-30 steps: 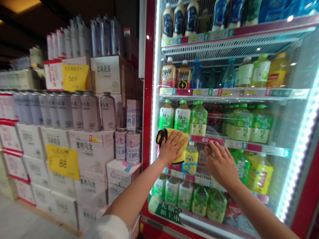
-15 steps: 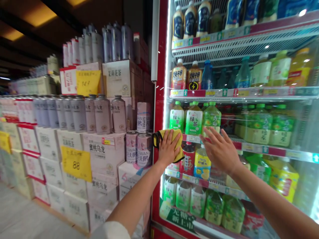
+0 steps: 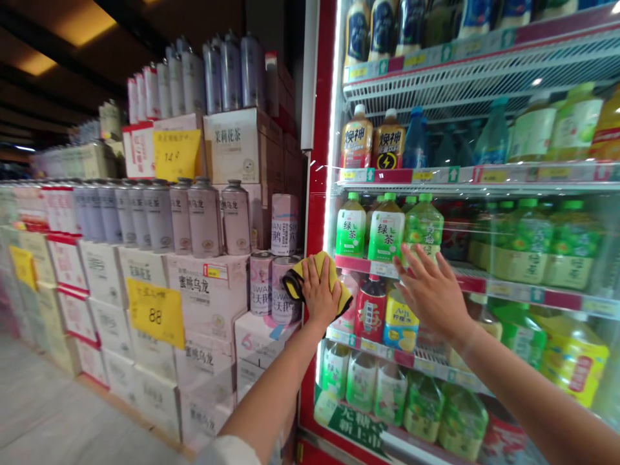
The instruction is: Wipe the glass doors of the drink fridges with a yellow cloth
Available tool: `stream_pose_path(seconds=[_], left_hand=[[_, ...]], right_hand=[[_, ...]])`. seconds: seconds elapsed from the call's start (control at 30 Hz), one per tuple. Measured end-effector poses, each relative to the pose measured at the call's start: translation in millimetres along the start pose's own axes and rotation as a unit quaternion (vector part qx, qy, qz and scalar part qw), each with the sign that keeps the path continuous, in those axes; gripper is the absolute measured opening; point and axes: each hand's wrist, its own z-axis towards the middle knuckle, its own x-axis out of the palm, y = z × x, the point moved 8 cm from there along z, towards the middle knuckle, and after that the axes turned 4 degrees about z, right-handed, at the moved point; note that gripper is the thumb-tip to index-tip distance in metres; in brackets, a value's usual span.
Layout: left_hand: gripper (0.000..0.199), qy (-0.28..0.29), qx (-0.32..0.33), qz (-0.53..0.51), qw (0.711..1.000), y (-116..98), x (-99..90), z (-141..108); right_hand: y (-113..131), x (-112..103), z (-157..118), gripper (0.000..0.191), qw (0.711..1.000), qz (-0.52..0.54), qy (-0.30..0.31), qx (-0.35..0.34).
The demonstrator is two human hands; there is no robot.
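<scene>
My left hand (image 3: 320, 294) lies over a yellow cloth (image 3: 343, 298) with black edging, pressing it at the red frame (image 3: 317, 213) of a glass-fronted drinks cooler. Its fingers are spread on the cloth, which bunches out to the left. My right hand (image 3: 433, 294) is raised in front of the cooler glass with its fingers apart and nothing in it. Whether its palm touches the glass I cannot tell. Green tea bottles (image 3: 386, 226) stand on the shelf behind it.
Left of the cooler, stacked cartons (image 3: 208, 290) carry rows of tall cans (image 3: 203, 219) and yellow price signs (image 3: 155, 314). Short cans (image 3: 285, 290) stand close to the cloth. Grey floor (image 3: 39, 394) shows at the lower left.
My left hand has moved slightly left with the cloth, from the glass edge onto the red frame. The cooler and shelves sit a little further right in view. My right hand stays raised.
</scene>
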Motion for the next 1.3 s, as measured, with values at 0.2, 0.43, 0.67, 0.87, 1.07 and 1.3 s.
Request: stream_pose_path(seconds=[0.2,0.43,0.67,0.87,1.07,1.3], left_hand=[[0.065,-0.039,0.003,-0.005,0.999,-11.0,-14.1,57.6],[0.066,-0.038,0.026,0.004,0.999,-6.1,-5.5,30.6],[0.065,-0.094,0.02,0.001,0.995,-33.9,-31.0,141.7],[0.065,0.013,0.225,0.016,0.974,-47.9,-19.3,90.2],[0.064,-0.081,-0.05,-0.029,0.995,-52.0,-33.5,151.7],[0.068,-0.004,0.25,-0.005,0.968,-116.4,-19.8,79.3]], right_hand=[[-2.6,4.8,-2.5,0.048,0.999,0.012,-0.032,-0.001],[-3.9,7.2,-3.0,0.046,0.999,0.014,-0.03,-0.003],[-4.0,3.8,-1.5,0.044,0.999,0.023,-0.034,-0.003],[-5.8,3.8,-1.4,0.048,0.999,0.026,-0.036,-0.003],[-4.5,3.2,2.7,0.049,0.999,0.02,-0.049,-0.005],[-23.6,0.8,-13.9,0.047,0.997,0.037,0.008,-0.064]])
